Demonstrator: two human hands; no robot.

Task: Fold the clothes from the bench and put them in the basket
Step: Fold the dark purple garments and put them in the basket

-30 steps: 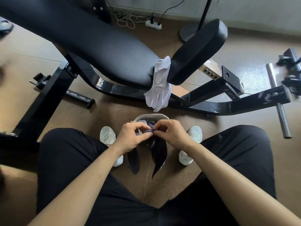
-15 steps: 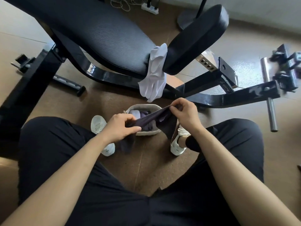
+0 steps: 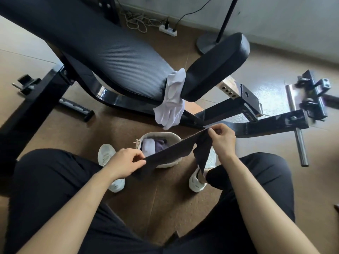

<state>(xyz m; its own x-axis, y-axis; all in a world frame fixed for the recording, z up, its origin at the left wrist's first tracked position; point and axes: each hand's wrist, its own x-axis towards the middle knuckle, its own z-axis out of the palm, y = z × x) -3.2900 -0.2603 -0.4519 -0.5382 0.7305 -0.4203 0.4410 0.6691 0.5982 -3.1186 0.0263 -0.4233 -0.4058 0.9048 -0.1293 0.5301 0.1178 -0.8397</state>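
Your left hand (image 3: 126, 163) and right hand (image 3: 222, 142) each pinch an end of the dark sock (image 3: 170, 153), stretched above the basket (image 3: 159, 133). A white sock (image 3: 171, 105) hangs over the bench's (image 3: 119, 59) near edge.

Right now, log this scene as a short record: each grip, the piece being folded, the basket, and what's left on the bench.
left grip: pinches one end of the dark grey sock
right grip: pinches the other end, with a tail hanging below it
sock position: stretched between the hands, above the basket
basket contents: a white piece and a purple piece
left on bench: one white garment, hanging from the gap between the two pads
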